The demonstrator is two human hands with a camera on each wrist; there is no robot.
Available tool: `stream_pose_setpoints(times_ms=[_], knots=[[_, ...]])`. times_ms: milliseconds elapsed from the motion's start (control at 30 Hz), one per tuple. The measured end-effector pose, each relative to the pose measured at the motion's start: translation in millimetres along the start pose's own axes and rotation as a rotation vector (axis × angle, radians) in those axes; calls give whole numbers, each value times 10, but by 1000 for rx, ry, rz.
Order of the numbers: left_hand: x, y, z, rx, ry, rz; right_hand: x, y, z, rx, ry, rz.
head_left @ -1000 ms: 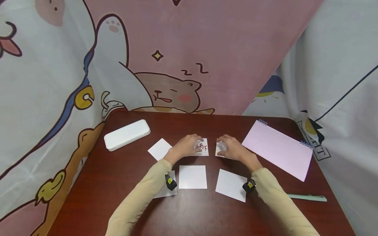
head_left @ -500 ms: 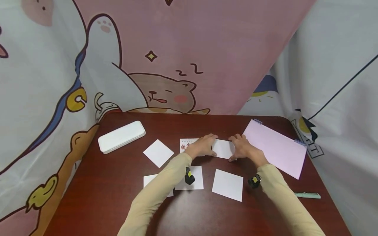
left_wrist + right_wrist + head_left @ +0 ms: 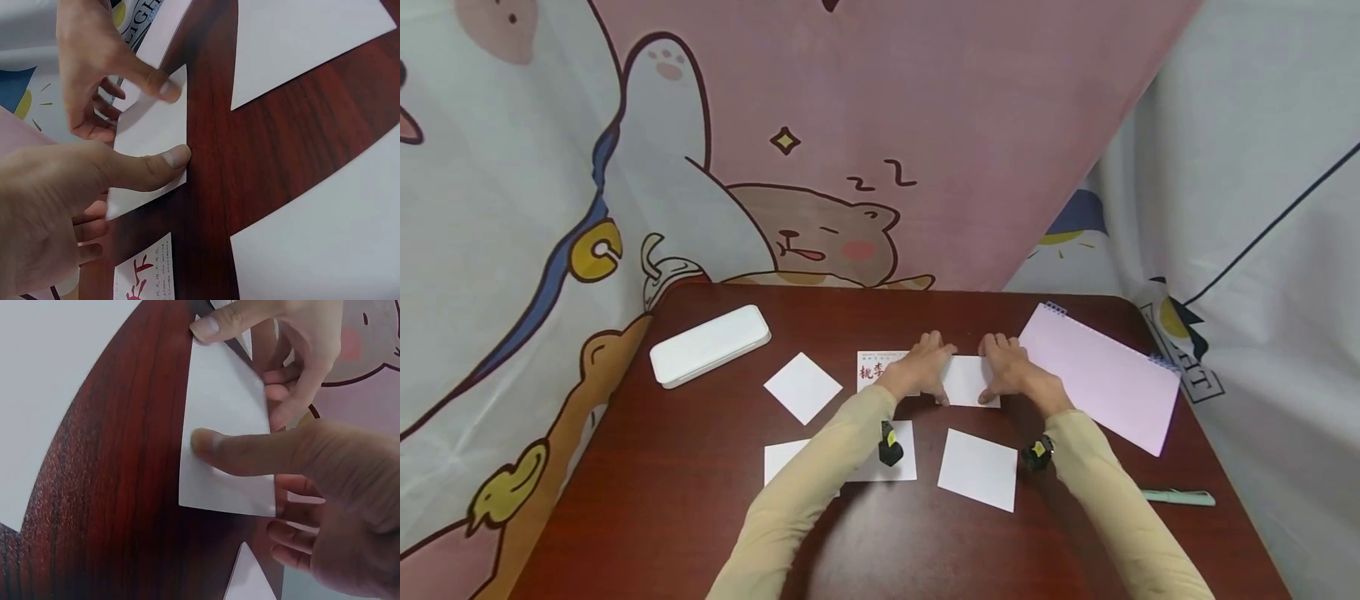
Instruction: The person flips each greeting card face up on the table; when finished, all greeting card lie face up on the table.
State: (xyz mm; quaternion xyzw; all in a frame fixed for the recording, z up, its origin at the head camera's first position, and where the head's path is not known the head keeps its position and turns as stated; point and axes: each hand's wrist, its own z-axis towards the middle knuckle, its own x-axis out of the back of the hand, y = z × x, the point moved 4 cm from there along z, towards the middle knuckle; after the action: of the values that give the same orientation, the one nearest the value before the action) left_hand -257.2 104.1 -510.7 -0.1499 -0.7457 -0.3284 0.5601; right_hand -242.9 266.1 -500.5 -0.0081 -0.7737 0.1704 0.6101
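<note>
A cartoon-printed curtain in pink and white, a sleeping bear drawn across it, is hung behind a dark red-brown table. Over the tabletop, two arms in pale yellow sleeves are extended. At the right, a pink spiral notebook is laid at an angle; at the far left, a white case is set down, also slanted. Four blank white sheets are spread nearer the centre: one turned cornerwise, one partly covered by the left sleeve, one beneath the left wrist and one slightly rotated at the right. Beyond them, a small white card is held by its two ends between the left hand and the right hand. It is pinched by both, each thumb pressed on its upper face, the other fingers bent at its far edge; whether it is lifted from the table cannot be told. Just to its left, a card printed with red characters is partly hidden by the left hand. At the right edge, a pale green pen is seen.
</note>
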Motion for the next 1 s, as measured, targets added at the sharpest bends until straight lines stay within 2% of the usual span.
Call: stream_pose_setpoints(times_ms=[200,300,500,567,667,767,1000], knots=[[41,-28,-25,-30,97,-14,64,-56,0,11,74,68],[129,-36,-44,-58,165,-26,159,-99,-30,85,165,77],[277,-24,-161,-126,270,-63,308,-179,-149,294,331,97],[288,-16,-207,-152,298,-65,332,-184,-195,338,375,109],[279,8,-272,-189,331,-51,337,-165,-270,360,426,118],[253,25,-327,-212,339,-28,312,-152,-326,357,423,127],[120,-4,-383,-235,298,-12,147,-127,-358,311,299,107]])
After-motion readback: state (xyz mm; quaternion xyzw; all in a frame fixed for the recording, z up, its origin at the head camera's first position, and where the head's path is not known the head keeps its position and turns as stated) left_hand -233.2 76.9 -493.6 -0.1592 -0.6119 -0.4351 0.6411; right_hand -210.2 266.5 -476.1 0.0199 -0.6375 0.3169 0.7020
